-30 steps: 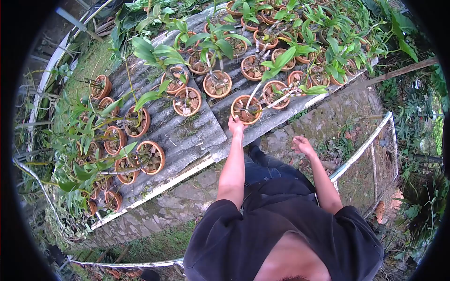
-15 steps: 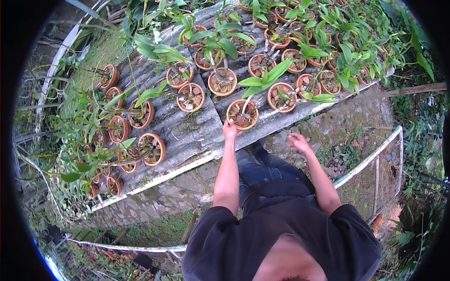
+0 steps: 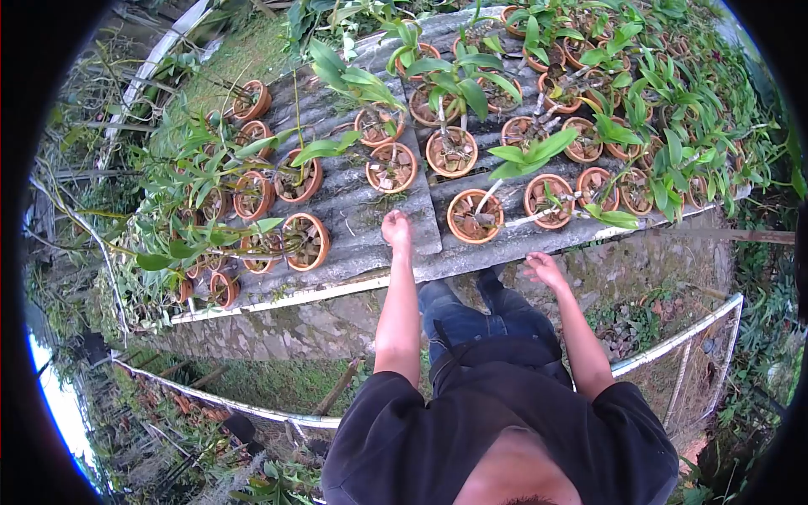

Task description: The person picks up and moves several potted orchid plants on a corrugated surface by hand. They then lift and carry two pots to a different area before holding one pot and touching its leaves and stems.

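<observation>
Over the corrugated grey sheet (image 3: 345,231), my left hand (image 3: 396,229) is closed, and whatever its curled fingers may hold is too small to make out. Just beyond it stands a clay pot (image 3: 391,167) filled with brown chunks. To its right, near the sheet's front edge, a potted orchid (image 3: 475,216) with a pale stem and broad green leaves stands apart from both hands. My right hand (image 3: 544,270) hangs in front of the edge, fingers loosely apart, holding nothing.
Several potted plants (image 3: 305,241) crowd the left of the sheet, and more pots (image 3: 582,140) fill the right. A pale rail (image 3: 278,301) runs along the front edge. A wire-mesh fence (image 3: 682,353) stands at the lower right.
My left hand has let go of the front orchid pot's rim and moved left, its fingers now curled. The view has shifted, and my right hand stays off the pots.
</observation>
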Tool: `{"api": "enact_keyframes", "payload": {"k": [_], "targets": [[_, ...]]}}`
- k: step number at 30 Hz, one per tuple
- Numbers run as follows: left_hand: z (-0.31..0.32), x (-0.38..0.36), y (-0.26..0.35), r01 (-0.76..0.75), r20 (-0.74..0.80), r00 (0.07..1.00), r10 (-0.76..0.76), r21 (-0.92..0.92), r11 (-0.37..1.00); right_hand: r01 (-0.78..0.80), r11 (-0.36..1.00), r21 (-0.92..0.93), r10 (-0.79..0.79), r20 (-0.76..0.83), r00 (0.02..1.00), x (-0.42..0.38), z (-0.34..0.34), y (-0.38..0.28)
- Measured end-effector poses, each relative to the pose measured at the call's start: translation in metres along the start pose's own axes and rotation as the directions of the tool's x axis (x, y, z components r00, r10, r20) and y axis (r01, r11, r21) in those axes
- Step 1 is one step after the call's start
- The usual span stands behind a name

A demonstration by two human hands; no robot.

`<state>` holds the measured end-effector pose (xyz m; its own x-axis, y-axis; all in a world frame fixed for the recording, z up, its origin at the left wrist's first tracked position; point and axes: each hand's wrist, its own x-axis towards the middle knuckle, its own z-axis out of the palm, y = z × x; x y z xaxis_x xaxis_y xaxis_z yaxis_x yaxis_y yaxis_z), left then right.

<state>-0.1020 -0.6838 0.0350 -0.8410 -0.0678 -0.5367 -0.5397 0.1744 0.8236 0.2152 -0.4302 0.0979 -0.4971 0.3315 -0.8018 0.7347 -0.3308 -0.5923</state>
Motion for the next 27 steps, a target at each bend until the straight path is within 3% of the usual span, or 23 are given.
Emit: {"api": "enact_keyframes", "payload": {"k": [2, 3, 4, 6, 8, 9, 10, 12, 15, 18, 19, 20, 22, 25, 26, 27], "targets": [[-0.016, 0.066, -0.015, -0.170, -0.212, 0.956, 0.201, 0.158, 0.973, -0.032, 0.999, -0.023, 0.031, -0.025, 0.999, -0.001, 0.008, 0.005], [-0.020, 0.048, 0.033, -0.170, -0.333, 0.909, 0.250, 0.250, 0.953, -0.023, 0.999, -0.031, 0.022, -0.034, 0.999, -0.003, 0.013, 0.009], [-0.024, 0.055, 0.059, -0.139, -0.385, 0.897, 0.217, 0.220, 0.965, -0.038, 0.999, -0.024, 0.036, -0.056, 0.998, -0.008, 0.018, 0.015], [-0.030, 0.108, 0.070, -0.223, -0.342, 0.888, 0.308, 0.266, 0.938, -0.062, 0.998, -0.008, 0.061, -0.107, 0.992, -0.015, 0.031, 0.025], [-0.024, 0.156, 0.088, -0.176, -0.072, 0.982, 0.172, -0.050, 0.983, -0.067, 0.997, 0.025, 0.070, -0.142, 0.987, -0.033, 0.048, 0.037], [-0.015, 0.160, 0.107, -0.083, 0.007, 0.996, 0.086, -0.181, 0.980, -0.065, 0.997, 0.041, 0.071, -0.160, 0.985, -0.037, 0.056, 0.042], [-0.015, 0.180, 0.112, -0.136, 0.205, 0.965, 0.162, -0.137, 0.981, -0.084, 0.995, 0.055, 0.092, -0.170, 0.981, -0.042, 0.064, 0.049], [-0.005, 0.199, 0.125, -0.052, 0.349, 0.934, 0.074, -0.073, 0.996, -0.122, 0.989, 0.088, 0.136, -0.187, 0.973, -0.050, 0.079, 0.064], [0.003, 0.204, 0.134, 0.098, 0.545, 0.830, 0.120, -0.355, 0.930, -0.118, 0.982, 0.147, 0.154, -0.263, 0.952, -0.059, 0.097, 0.079], [0.007, 0.251, 0.099, 0.102, 0.673, 0.693, 0.260, -0.448, 0.888, -0.102, 0.972, 0.213, 0.168, -0.320, 0.932, -0.072, 0.113, 0.101], [0.011, 0.266, 0.095, 0.184, 0.671, 0.720, 0.176, -0.429, 0.885, -0.099, 0.973, 0.210, 0.166, -0.330, 0.929, -0.073, 0.116, 0.105], [0.015, 0.272, 0.091, 0.083, 0.667, 0.706, 0.237, -0.410, 0.908, -0.095, 0.974, 0.205, 0.161, -0.336, 0.928, -0.075, 0.119, 0.107], [0.000, 0.224, 0.121, 0.063, 0.582, 0.809, 0.080, -0.222, 0.973, -0.089, 0.970, 0.228, 0.167, -0.353, 0.920, -0.075, 0.129, 0.110], [-0.015, 0.211, 0.105, -0.169, 0.423, 0.885, 0.196, -0.102, 0.980, -0.082, 0.968, 0.236, 0.166, -0.358, 0.919, -0.076, 0.143, 0.115], [-0.027, 0.197, 0.092, -0.449, 0.302, 0.870, 0.390, 0.158, 0.879, -0.088, 0.970, 0.225, 0.163, -0.343, 0.925, -0.074, 0.148, 0.114], [-0.038, 0.178, 0.073, -0.598, 0.177, 0.800, 0.573, 0.312, 0.738, -0.091, 0.973, 0.210, 0.159, -0.330, 0.931, -0.070, 0.155, 0.108]]}}
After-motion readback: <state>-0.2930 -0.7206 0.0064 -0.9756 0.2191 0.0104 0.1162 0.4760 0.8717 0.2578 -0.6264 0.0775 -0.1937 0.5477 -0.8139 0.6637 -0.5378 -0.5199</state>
